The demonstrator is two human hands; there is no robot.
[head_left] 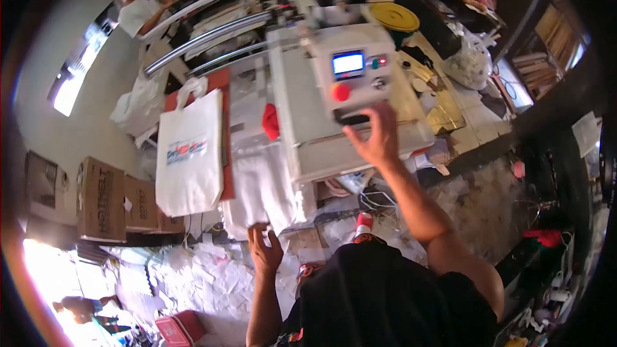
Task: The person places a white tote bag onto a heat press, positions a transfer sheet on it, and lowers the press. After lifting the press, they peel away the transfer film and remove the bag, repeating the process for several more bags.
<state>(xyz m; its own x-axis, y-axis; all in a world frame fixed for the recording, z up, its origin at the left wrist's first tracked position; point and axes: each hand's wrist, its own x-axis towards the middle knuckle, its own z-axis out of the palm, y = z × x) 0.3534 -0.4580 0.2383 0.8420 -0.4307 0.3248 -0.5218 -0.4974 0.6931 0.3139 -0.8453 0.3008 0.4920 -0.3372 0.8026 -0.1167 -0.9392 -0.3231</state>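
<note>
Reaching open-fingered, the right hand [376,136] touches the control panel [355,72]; the left hand [265,252], open, meets white bags [260,186].

Right hand [376,136] on panel [352,72]; left hand [265,252] at fabric [260,186].

Well left of the left hand [265,250]: grey wall [83,135], a bright window [80,67] set in it; cardboard boxes [103,200] stacked nearer that hand, on the same side; floor around and below it littered with white paper scraps [205,283]; hard daylight glare [45,276] at far lower left, detail washed out; pale tiled floor [479,119] right of the right hand [376,136], cluttered; dark shelving [553,38] farther right, contents too dim to tell; a person in a white shirt [138,9] far beyond both hands.
</note>
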